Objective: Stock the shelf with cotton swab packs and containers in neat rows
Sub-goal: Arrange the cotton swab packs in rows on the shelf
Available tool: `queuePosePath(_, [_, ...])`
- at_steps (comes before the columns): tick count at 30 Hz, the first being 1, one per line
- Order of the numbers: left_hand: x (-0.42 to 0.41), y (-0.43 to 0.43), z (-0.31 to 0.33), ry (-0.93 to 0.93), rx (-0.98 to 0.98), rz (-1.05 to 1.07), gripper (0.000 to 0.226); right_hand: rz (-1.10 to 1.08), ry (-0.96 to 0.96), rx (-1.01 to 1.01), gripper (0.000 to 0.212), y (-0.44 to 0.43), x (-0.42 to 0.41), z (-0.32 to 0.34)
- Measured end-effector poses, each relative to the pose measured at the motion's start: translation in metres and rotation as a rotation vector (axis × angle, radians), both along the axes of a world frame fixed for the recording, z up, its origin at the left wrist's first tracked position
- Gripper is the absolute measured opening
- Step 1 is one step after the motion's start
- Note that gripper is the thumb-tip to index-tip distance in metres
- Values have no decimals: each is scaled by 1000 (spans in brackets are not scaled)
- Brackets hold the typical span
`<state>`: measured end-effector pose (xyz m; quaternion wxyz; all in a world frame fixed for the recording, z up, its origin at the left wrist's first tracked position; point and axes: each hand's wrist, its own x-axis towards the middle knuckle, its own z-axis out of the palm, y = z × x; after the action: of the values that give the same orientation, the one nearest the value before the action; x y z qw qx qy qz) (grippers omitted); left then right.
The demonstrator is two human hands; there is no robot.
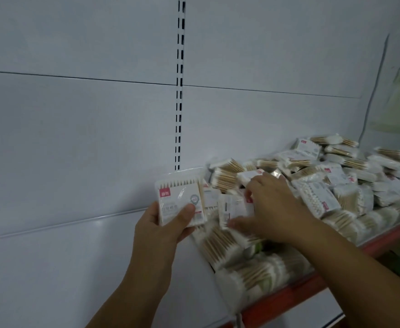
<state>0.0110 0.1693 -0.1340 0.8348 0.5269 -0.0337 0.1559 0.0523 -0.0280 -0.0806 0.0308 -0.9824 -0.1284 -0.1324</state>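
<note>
Okay, head view: left hand [163, 223] grips a flat square cotton swab pack [180, 202] just left of the heap [324, 192]. Right hand [274, 209] pinches a second pack [234, 209] at the heap's left end. I'd worry that tugging it sends the loose, slick film packs sliding over the red edge [312, 286] below the heap. Wooden sticks, white tips.

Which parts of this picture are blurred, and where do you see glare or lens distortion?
Head view: the heap of clear cotton swab packs at right and the right hand on it are motion-blurred; the white-labelled swab pack gripped by the left hand is fairly sharp; a faint glare spot lies on the white metal shelf; the slotted white upright bows from the wide lens.
</note>
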Motion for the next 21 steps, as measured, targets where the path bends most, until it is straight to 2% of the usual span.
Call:
queuePosePath(2, [-1,-1,0,-23,0,36,50,17,-49,124,51,3,-1,-1])
queuePosePath(6, [-3,0,0,-25,15,87,38,72,-409,605,45,6,-5,2])
queuePosePath(8, [-2,2,1,2,65,112,28,94,-368,860,42,4,-10,9])
queuePosePath(10, [-2,7,6,56,143,108,23,222,-175,1056,43,7,-21,15])
queuePosePath(12, [-9,10,12,126,231,59,24,416,18,1091,47,15,-35,17])
queuePosePath(15, [-38,12,17,181,269,25,26,624,188,1000,49,33,-54,3])
queuePosePath(19, [-90,18,13,266,186,48,55,764,279,1013,48,56,-74,-29])
queuePosePath(21, [-117,25,7,282,159,87,55,859,295,952,48,70,-86,-35])
